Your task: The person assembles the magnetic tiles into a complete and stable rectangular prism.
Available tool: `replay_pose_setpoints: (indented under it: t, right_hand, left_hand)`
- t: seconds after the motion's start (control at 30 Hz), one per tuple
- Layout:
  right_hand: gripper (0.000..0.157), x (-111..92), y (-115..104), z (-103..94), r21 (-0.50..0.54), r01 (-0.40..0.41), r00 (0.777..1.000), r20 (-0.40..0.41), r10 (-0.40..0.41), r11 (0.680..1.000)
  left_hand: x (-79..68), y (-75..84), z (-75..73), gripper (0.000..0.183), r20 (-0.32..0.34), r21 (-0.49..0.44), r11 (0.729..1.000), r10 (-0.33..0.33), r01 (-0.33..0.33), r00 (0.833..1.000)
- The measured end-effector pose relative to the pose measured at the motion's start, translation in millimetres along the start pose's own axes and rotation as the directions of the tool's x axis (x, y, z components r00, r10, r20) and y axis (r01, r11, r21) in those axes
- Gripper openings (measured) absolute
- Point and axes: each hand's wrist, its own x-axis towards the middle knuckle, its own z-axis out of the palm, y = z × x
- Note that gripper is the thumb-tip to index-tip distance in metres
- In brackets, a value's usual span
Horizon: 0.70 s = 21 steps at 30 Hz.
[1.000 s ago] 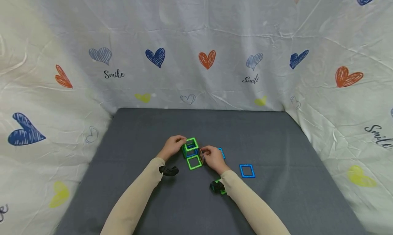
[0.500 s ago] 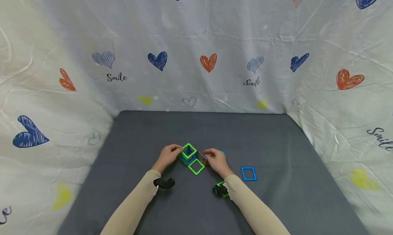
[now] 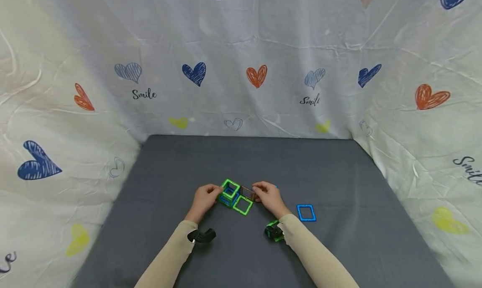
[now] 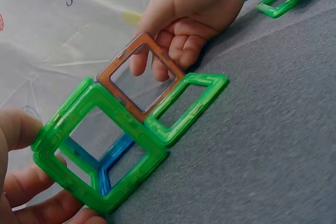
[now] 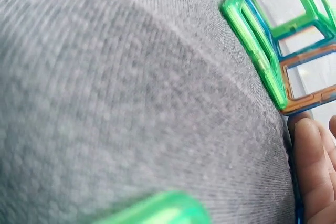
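Note:
My left hand [image 3: 205, 201] grips the left side of a box-like build of green and blue magnetic tiles [image 4: 102, 148], thumb and fingers at its edges. An orange square magnetic tile [image 4: 123, 95] stands upright against the build's right side. My right hand [image 3: 270, 197] pinches that orange tile at its right edge in the head view. A green square tile [image 4: 186, 111] lies on the cloth in front of the orange one, touching its lower edge. In the right wrist view the orange tile [image 5: 310, 100] is just above the right fingers [image 5: 310, 153].
A loose blue square tile [image 3: 306, 212] lies right of my right hand. Under the right wrist camera sits another green tile [image 3: 279, 238], partly hidden. A bit of blue tile shows behind the right hand. Grey cloth [image 3: 188, 162] covers the table; a heart-printed curtain [image 3: 226, 37] surrounds it.
The build has turned and shifted slightly towards me. The orange tile, earlier seen nearly edge-on, now shows more of its face. Both hands have stayed on the build and tile.

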Motion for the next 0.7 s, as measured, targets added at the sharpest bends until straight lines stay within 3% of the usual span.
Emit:
replay_pose_setpoints:
  t: [0.17, 0.33, 0.7]
  right_hand:
    - [0.03, -1, 2, -2.5, 0.073, -0.002, 1.0, 0.02, 0.0, 0.997]
    - [0.031, -3, 1, -3.6, 0.076, -0.004, 0.998, 0.056, 0.0, 0.997]
    - [0.025, -1, -1, -2.5, 0.069, -0.007, 0.999, 0.05, 0.003, 0.998]
  left_hand:
    - [-10.4, -1.2, 1.6, 0.028, -0.053, -0.023, 1.0, 0.003, -0.004, 0.999]
    - [-17.7, -2.0, 3.5, 0.026, -0.093, -0.024, 1.0, 0.004, -0.006, 0.996]
    - [-32.6, -7.6, 5.0, 0.026, -0.097, -0.046, 0.999, -0.002, -0.003, 0.995]
